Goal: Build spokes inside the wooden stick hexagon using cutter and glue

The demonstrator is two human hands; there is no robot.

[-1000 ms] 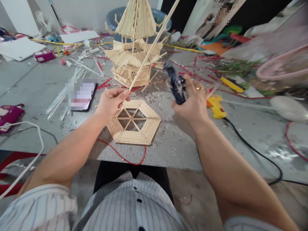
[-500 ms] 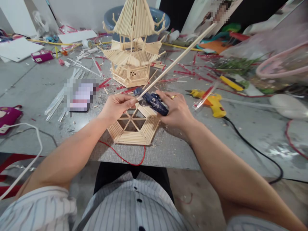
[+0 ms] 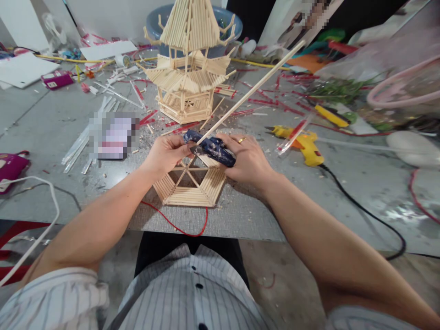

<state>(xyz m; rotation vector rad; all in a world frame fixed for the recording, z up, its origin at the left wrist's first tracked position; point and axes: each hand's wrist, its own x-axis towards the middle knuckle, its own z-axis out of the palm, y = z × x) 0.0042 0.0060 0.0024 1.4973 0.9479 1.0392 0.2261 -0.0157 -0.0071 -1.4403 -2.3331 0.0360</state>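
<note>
My left hand [image 3: 169,153] pinches the lower end of a long thin wooden stick [image 3: 252,88], which slants up to the right. My right hand [image 3: 245,158] is wrapped round a dark blue hand tool [image 3: 216,150] smeared with pale marks. A dark, blade-like part of the tool meets the stick beside my left fingertips; its exact kind is hard to make out. Below both hands, a hexagonal frame of wooden sticks [image 3: 189,198] with crossing spokes lies flat, its far edge partly hidden. Farther back stands a tiered pagoda model of sticks [image 3: 187,80].
A yellow glue gun [image 3: 304,143] with a black cord lies at right. Left are a phone [image 3: 115,140], clear glue sticks [image 3: 77,137] and a purple box [image 3: 57,80]. Behind the pagoda is a blue basin [image 3: 154,27]. Red cord [image 3: 178,230] hangs over the front edge.
The stick's lower end and the tool have shifted slightly left. The tool's dark blade-like part now shows beside my left fingertips. Both hands keep their grip.
</note>
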